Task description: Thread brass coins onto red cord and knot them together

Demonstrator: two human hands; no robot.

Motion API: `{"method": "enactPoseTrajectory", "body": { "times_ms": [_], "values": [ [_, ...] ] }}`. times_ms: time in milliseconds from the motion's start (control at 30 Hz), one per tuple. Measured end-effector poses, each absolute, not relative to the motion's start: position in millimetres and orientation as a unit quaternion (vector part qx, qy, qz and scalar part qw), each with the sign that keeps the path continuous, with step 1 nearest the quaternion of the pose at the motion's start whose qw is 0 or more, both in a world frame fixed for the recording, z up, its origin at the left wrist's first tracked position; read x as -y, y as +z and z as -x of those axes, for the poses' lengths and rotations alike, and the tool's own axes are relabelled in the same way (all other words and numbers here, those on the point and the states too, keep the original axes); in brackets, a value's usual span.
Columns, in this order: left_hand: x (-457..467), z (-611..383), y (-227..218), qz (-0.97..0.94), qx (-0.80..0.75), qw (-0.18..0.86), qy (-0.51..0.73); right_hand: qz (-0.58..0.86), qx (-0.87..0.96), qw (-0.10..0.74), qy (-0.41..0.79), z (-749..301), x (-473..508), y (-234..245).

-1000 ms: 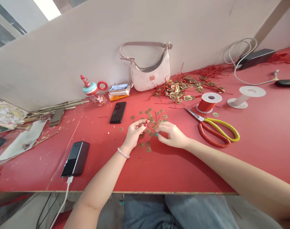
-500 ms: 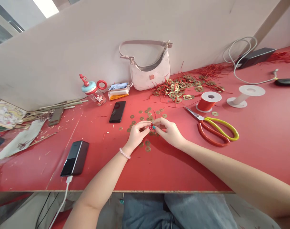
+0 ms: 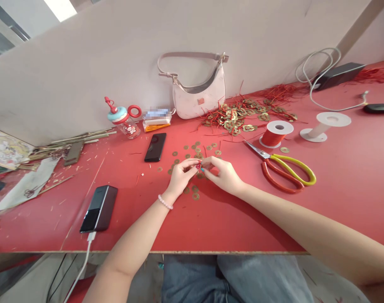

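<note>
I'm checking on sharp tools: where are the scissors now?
In the head view, the scissors lie right of the right hand, just below the spool of red cord.

Through the head camera I have both bare arms reaching forward from the bottom edge. My left forearm [image 3: 144, 235] slants up and inward to a nearly straight left wrist [image 3: 170, 194]; my right forearm [image 3: 289, 216] crosses in from the lower right at a flatter angle. My left hand [image 3: 179, 176] and right hand [image 3: 226, 174] face each other, backs outward, fingers curled, thumbs beneath, tips nearly meeting. I cannot tell how tightly either pinches.
</note>
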State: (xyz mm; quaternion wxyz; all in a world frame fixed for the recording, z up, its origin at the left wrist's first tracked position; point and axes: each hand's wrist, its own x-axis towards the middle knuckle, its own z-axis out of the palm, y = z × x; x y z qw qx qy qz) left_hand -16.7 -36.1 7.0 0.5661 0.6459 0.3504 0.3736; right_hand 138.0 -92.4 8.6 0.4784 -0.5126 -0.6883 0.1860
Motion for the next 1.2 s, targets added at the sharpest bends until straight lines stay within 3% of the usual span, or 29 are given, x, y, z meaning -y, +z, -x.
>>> {"method": "enactPoseTrajectory", "body": {
  "times_ms": [1200],
  "values": [
    [32.5,20.0,7.4,-0.616,-0.365,0.574,0.398,0.503,0.743,0.428,0.107,-143.6,91.7,5.1]
  ]
}}
